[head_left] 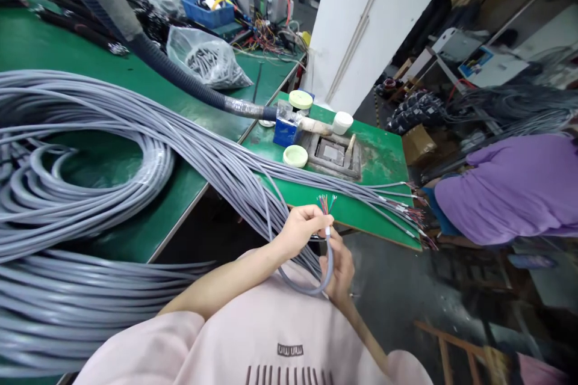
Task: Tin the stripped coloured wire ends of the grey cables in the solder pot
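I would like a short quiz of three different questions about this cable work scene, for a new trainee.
1. True or false: the left hand pinches the stripped end of the grey cable.
2. The small lids by the blue box are: A red, B pale green, C black.
3. Fill in: the cable bundle lies on a ___ table.

Key: 1 true; 2 B; 3 green.

the grey cable bundle [90, 192] runs off the left edge of the frame, so its full coil is not shown. the right hand [338, 267] is partly hidden behind the looped cable [316, 286] and the left hand [300, 228]. the wire tips [326, 203] are too small to count. at right, a person in purple [515, 192] is cut off by the edge.
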### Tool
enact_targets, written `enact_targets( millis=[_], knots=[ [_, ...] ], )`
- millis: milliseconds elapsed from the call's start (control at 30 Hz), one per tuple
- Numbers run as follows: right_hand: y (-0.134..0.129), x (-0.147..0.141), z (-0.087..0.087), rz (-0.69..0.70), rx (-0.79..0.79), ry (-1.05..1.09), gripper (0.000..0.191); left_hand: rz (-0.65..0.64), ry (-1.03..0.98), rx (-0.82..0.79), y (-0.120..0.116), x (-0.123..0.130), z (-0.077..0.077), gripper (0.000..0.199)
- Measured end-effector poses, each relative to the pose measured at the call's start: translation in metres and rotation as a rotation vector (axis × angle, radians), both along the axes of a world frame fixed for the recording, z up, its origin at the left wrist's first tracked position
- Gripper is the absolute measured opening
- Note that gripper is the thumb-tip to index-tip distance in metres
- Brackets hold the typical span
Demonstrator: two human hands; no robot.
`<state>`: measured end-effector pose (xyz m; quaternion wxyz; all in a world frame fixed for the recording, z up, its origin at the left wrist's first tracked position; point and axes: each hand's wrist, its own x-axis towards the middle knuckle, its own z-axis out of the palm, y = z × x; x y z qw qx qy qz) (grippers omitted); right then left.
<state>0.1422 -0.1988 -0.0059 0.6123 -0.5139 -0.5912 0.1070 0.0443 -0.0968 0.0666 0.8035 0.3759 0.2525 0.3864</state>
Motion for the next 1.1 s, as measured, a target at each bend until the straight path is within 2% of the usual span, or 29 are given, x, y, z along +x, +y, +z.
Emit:
enact_targets(
  millis=[200, 500, 633, 733, 833, 967, 1100],
  knots=[
    [0.007, 0.005, 0.000, 0.054, -0.005, 0.015, 0.039, 0.000, 0.022, -0.043, 0.006, 0.005, -0.011, 0.038],
    [0.011, 0.009, 0.001, 0.065, -0.029, 0.013, 0.046, -0.009, 0.033, -0.089, 0.012, 0.006, -0.022, 0.036],
    [0.011, 0.011, 0.011, 0.019, -0.075, 0.011, 0.037, 0.009, 0.068, -0.097, 0.012, 0.005, -0.026, 0.038],
    [0.012, 0.015, 0.023, -0.031, -0.177, 0.099, 0.025, 0.031, 0.110, -0.073, 0.013, 0.007, -0.026, 0.041],
    [0.013, 0.019, 0.031, -0.003, -0.351, 0.216, 0.020, 0.032, 0.119, -0.063, 0.014, 0.008, -0.024, 0.042],
    [0.021, 0.019, 0.029, 0.075, -0.546, 0.303, 0.025, -0.011, 0.103, -0.089, 0.015, 0.008, -0.025, 0.041],
    [0.033, 0.016, 0.026, 0.149, -0.606, 0.416, 0.028, -0.042, 0.096, -0.119, 0.017, 0.004, -0.032, 0.040]
  ],
)
